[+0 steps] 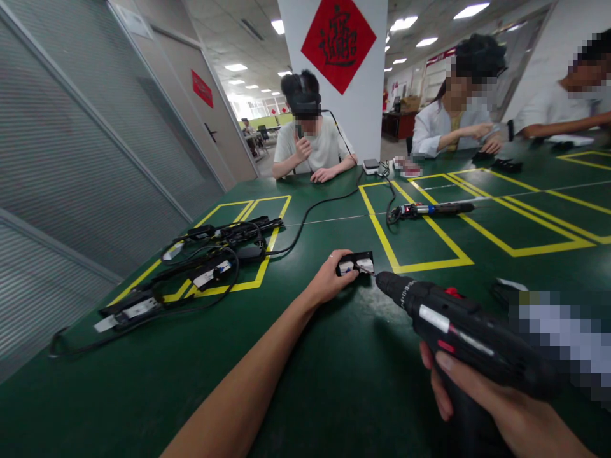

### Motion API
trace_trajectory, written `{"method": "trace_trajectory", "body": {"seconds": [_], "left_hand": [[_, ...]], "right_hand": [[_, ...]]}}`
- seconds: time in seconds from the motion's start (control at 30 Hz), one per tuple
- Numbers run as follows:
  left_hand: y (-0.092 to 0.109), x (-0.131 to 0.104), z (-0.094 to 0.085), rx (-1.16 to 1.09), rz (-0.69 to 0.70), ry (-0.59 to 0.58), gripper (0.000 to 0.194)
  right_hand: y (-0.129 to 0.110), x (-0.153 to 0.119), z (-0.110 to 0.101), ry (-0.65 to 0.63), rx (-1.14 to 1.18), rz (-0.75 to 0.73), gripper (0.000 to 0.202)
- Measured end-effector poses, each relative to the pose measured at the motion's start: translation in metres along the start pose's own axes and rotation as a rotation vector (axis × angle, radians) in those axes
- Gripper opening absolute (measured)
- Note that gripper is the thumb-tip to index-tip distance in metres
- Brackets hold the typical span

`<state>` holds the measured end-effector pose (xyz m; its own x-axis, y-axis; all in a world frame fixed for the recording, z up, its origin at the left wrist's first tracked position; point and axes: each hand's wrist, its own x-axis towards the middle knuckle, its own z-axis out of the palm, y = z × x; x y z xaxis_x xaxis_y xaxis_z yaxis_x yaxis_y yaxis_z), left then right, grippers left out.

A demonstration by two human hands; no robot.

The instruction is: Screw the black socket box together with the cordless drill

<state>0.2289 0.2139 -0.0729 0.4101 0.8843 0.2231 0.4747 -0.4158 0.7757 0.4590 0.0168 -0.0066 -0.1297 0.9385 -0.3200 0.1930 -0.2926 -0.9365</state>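
My left hand is closed on a small black box-shaped part with white pieces inside, held down on the green table. In my right hand is a black power drill, the fingers wrapped round its handle. The drill points left, and its chuck is just right of the black part. A thin bit seems to reach the part's front edge; whether it touches cannot be made out.
Black devices with cables lie at the left. A cylindrical tool rests beyond the drill, across yellow tape outlines. A cable crosses the table. Three people sit at the far side. A dark object, partly pixelated, lies at the right.
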Motion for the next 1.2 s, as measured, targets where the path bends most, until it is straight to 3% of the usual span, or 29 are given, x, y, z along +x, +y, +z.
{"method": "trace_trajectory", "body": {"seconds": [0.77, 0.93, 1.2], "left_hand": [[0.0005, -0.0005, -0.0011, 0.006, 0.011, 0.005, 0.043], [0.0027, -0.0007, -0.0006, -0.001, 0.002, 0.005, 0.046], [0.0005, -0.0006, -0.0016, -0.003, 0.014, -0.005, 0.046]], "right_hand": [[0.0, -0.0003, -0.0003, -0.003, 0.046, -0.006, 0.029], [-0.002, 0.0015, 0.0002, -0.024, -0.004, 0.048, 0.034], [0.0011, -0.0004, -0.0002, -0.021, 0.07, -0.007, 0.025]]}}
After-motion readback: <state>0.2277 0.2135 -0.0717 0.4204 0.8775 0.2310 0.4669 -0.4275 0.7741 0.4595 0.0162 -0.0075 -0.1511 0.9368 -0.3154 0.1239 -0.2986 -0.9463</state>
